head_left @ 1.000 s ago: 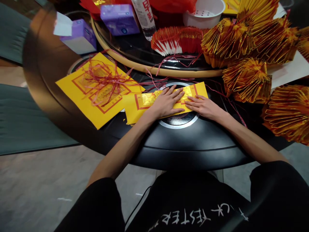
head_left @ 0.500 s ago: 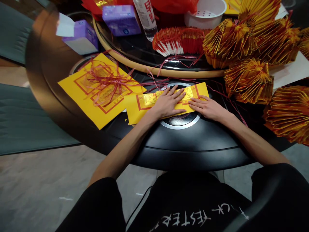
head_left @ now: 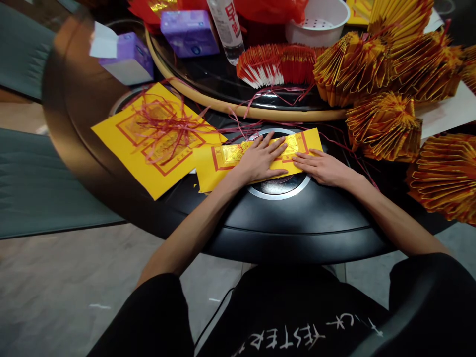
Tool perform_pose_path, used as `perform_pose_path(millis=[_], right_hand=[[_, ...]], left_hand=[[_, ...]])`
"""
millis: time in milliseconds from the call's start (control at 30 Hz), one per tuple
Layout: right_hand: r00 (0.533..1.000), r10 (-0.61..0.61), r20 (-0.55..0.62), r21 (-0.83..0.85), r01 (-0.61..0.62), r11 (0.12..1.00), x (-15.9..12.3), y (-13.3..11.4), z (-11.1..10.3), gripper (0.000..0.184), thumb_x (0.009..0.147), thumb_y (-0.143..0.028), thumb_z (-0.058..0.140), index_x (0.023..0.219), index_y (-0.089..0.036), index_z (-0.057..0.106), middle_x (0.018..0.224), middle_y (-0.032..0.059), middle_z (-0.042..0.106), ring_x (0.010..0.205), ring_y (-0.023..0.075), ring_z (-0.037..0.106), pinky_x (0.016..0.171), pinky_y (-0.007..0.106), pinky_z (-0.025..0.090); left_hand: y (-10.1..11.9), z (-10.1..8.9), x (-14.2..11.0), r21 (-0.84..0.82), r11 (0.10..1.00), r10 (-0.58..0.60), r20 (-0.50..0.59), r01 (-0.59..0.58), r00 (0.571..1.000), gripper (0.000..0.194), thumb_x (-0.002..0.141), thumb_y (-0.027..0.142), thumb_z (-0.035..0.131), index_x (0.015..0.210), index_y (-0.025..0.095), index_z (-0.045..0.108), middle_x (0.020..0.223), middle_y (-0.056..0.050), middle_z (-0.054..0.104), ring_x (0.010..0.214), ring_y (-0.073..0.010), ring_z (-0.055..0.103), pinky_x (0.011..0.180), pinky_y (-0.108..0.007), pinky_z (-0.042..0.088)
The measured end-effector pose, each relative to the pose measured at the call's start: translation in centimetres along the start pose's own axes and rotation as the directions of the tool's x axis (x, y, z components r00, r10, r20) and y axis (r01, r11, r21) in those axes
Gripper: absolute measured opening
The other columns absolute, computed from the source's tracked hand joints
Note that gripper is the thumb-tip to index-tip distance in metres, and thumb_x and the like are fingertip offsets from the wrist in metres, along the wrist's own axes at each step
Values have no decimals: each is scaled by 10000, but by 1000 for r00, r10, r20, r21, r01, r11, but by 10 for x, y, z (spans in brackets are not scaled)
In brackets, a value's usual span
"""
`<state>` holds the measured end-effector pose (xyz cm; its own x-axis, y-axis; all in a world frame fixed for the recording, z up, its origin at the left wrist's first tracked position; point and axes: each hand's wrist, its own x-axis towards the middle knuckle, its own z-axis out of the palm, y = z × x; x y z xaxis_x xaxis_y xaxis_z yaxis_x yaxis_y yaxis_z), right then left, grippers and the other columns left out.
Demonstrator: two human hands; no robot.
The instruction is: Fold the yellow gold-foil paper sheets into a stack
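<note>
A folded yellow joss paper (head_left: pixel 208 168) with red borders and gold print lies across a round silver-ringed inset (head_left: pixel 277 194) near the table's front edge. Spread flat over its middle is my left hand (head_left: pixel 261 161), fingers apart. My right hand (head_left: pixel 322 166) rests with outstretched fingers on the paper's right end. Both palms face down, and they hide part of the print. Left of the strip, larger yellow sheets (head_left: pixel 152 186) carry a tangle of pink-red plastic string (head_left: pixel 169 124).
Several pleated gold paper bundles (head_left: pixel 383 126) stand at the right. On the raised turntable (head_left: pixel 208 101) are a red-and-white fanned bundle (head_left: pixel 277 64), a clear bottle (head_left: pixel 226 29), a purple tissue pack (head_left: pixel 189 32) and a white basket (head_left: pixel 316 29). Another tissue pack (head_left: pixel 130 57) sits at the left.
Both hands stay flat on the folded paper in nearly the same place. The whole view has shifted very slightly; nothing else visibly differs.
</note>
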<state>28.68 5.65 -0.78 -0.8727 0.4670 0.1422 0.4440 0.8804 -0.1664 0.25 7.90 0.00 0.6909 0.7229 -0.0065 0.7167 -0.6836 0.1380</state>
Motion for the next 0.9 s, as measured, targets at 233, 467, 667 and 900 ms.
perform_pose_path(millis=[233,467,667,900], right_hand=[[1000,31,-5,55,-31,998,-11,-4,-7,507,1077,-285,456,1566,-160,503,1558,155,571,1506,296,490,1252,617,309],[997,66,-40,62,-63,996,-36,2,-12,485,1073,-269,464,1542,-176,547,1524,142,604,1480,291,525,1273,605,289],[991,129,-44,24,-128,991,-53,3,-14,463,1093,-295,412,1492,-150,597,1483,148,642,1468,299,539,1266,622,296],[977,211,-39,-12,-211,977,-62,-3,-13,451,1084,-345,443,1453,-172,637,1487,132,647,1530,325,453,1258,649,299]], left_hand=[[3,-5,-1,-27,1000,-12,29,12,999,854,995,690,501,1680,214,317,1741,-109,320,1642,-395,138,1310,-564,136],[2,-6,-2,-54,999,-4,20,5,1000,854,996,723,469,1676,226,325,1739,-118,323,1641,-404,127,1304,-580,126],[-1,-5,-2,-52,999,5,-7,-6,1000,849,986,736,475,1652,219,377,1713,-160,341,1635,-411,136,1302,-580,134],[-4,-1,-2,-65,998,16,-53,-19,998,845,969,757,474,1625,226,426,1625,-181,423,1588,-454,209,1288,-623,178]])
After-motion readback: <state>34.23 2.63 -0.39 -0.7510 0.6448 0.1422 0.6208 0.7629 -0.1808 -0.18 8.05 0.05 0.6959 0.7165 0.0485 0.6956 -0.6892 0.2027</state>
